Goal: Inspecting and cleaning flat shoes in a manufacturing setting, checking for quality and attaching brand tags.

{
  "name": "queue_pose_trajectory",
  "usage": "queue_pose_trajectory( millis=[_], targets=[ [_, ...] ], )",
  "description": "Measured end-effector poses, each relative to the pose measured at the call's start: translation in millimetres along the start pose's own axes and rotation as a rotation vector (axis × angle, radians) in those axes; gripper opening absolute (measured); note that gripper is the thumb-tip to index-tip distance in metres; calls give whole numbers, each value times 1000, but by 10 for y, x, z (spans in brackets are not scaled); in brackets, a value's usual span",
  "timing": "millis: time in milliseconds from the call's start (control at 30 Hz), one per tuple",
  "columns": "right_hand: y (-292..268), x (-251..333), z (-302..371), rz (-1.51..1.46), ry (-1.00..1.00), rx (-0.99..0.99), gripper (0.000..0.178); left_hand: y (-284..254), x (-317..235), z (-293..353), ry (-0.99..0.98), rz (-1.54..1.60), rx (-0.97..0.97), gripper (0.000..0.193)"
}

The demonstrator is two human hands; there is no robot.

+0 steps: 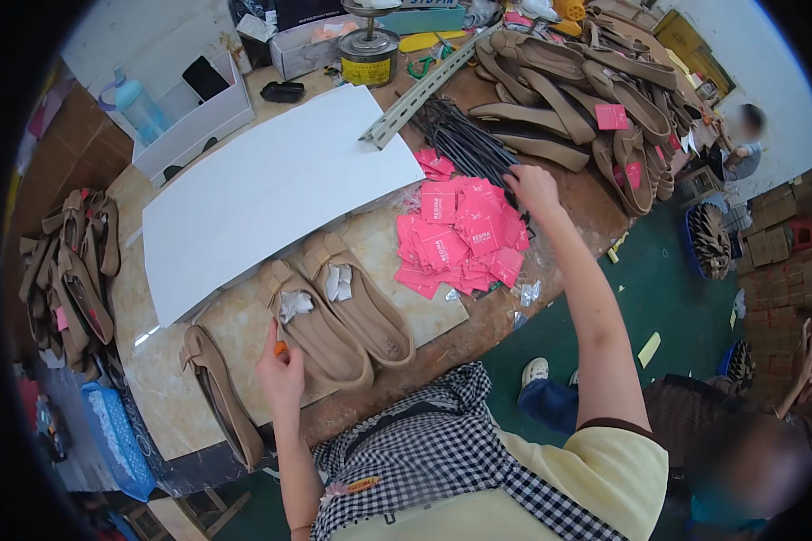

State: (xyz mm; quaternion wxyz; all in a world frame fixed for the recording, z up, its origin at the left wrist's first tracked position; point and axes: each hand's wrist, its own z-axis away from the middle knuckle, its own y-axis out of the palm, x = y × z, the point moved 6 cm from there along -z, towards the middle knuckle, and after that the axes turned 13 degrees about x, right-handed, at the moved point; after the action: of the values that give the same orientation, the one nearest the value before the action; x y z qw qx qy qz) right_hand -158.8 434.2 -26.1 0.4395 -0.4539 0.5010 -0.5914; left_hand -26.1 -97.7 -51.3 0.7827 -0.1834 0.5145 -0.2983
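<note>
Right now a person in a checked apron (424,431) is standing at the tabletop (173,410), on the near side of a heap of pink cards (465,239). Farthest left of the cards along this near edge, one beige shoe (218,392) is lying tipped on its side. Between it and the cards, the left hand (282,371) is resting with its index finger pointing out and the other fingers curling in; a small orange object (281,348) is showing by the thumb, and I'm not able to tell whether it's being gripped or worn. Just beside that hand, still left of the cards, a pair of beige shoes (332,347) is sitting upright, toes facing away from the person, with white paper (338,283) filling both toes.

At the cards' upper right edge, the right hand (534,187) is reaching in, its fingers bending narrowly over a bundle of dark strips (467,135); whether it's pinching one I'm not able to see. Behind the cards to the left, a large white sheet (271,194) is spreading out, with a slotted metal bar (424,90) crossing its corner. Beyond the cards to the right, many more beige shoes (550,95) are piling up, and a round can (370,59) is standing farther back, behind the sheet.
</note>
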Motion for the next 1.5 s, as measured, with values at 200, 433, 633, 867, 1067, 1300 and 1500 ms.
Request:
queue_pose_trajectory(
  millis=[200, 433, 633, 867, 1067, 1300, 1500],
  targets=[
    [-368, 118, 408, -52, -134, -406, 27, 264, -274, 412, -67, 1507, 254, 67],
    [-1056, 893, 1045, -1009, -219, -437, 22, 112, 73, 171, 25, 1456, 109, 75],
    [-1370, 1503, 1656, -849, -352, -378, 13, 36, 106, 276, 66, 1487, 130, 79],
    [-412, 1995, 1505, -625, -435, -62, 8, 34, -83, 268, 54, 1446, 120, 65],
    [-401, 2029, 1045, -949, -331, -81, 16, -19, -234, 317, 94, 1418, 103, 65],
    [-692, 2574, 940, -546, -358, -99, 27, -83, -199, 301, 135, 1358, 4, 66],
    [-600, 3375, 1997, -772, -681, 499, 31, -130, -122, 247, 158, 1312, -81, 65]
  ],
)
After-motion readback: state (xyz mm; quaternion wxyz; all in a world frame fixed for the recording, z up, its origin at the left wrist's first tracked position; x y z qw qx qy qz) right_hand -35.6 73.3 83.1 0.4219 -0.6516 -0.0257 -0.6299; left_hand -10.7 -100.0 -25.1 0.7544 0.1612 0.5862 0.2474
